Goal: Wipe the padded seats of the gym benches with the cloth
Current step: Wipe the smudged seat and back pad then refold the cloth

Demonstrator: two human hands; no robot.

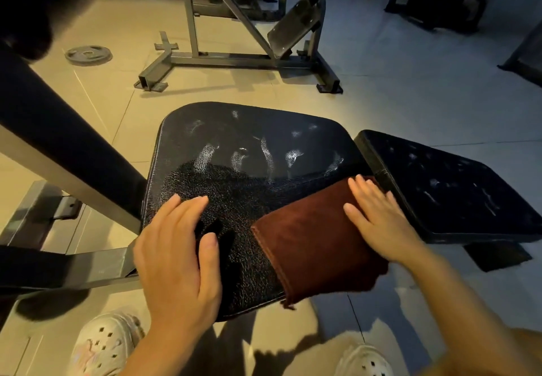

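I see white clogs point(102, 343) on the floor at frame bottom. Left hand point(179, 246) flat on the near-left of the black padded seat point(249, 152), fingers straight, gripping nothing. Right hand point(378, 220) pressed flat on the folded brown cloth point(311, 243), which lies on the seat's near-right corner and overhangs the edge. Second padded seat point(448, 188) just beside, right. Weight plate point(88, 54) on floor, far left.

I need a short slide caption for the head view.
Right hand presses brown cloth on padded seat; left hand rests beside.
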